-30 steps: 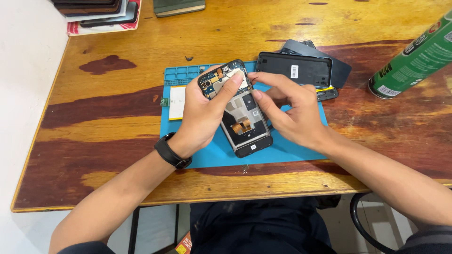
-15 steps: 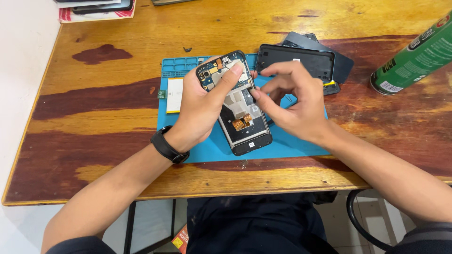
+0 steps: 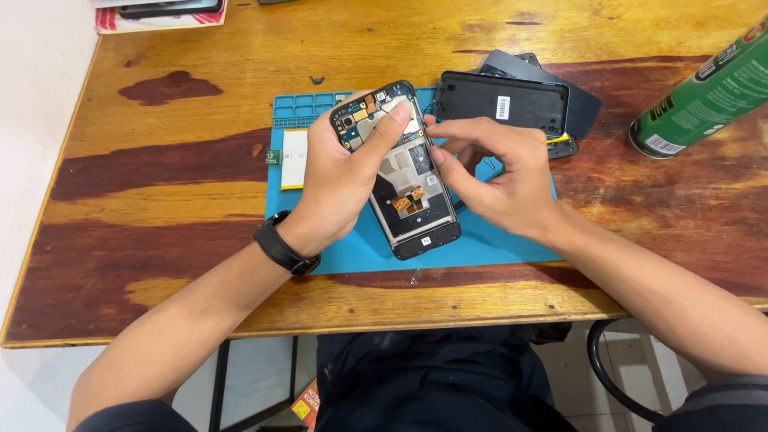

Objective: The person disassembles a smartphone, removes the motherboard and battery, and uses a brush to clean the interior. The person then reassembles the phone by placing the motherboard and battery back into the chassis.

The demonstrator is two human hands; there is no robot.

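Opened phone mid-teardown, gripped over the blue mat.

Left hand clasped round the phone's upper half, thumb pressed on the exposed board, lower end resting on the mat atop the wooden tabletop. Right hand pinched at the phone's upper right edge, fingertips seemingly nipping a small part, too tiny to identify. Probably at the loosening stage; next calls for a steady grip and a gentle, careful lift. Back cover and green spray can lying beyond.

Blue mat, green can, black wristband
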